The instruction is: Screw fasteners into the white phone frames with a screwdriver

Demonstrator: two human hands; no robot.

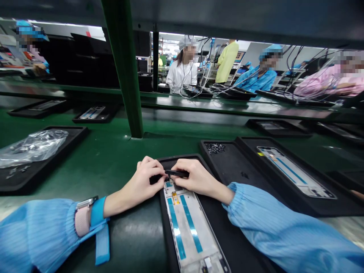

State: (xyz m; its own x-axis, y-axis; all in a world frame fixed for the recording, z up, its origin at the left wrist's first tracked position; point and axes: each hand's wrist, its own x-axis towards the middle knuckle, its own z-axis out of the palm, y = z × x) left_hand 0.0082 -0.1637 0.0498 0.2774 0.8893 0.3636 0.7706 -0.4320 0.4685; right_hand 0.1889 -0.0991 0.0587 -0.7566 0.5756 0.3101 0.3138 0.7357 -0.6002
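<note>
As both hands (139, 187) (196, 177) meet, pinching black strip (176, 173)

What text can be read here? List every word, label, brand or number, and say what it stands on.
None is readable: the yellow sticker on the phone frame and the yellow mark on the second phone frame are too small and blurred to read.
</note>
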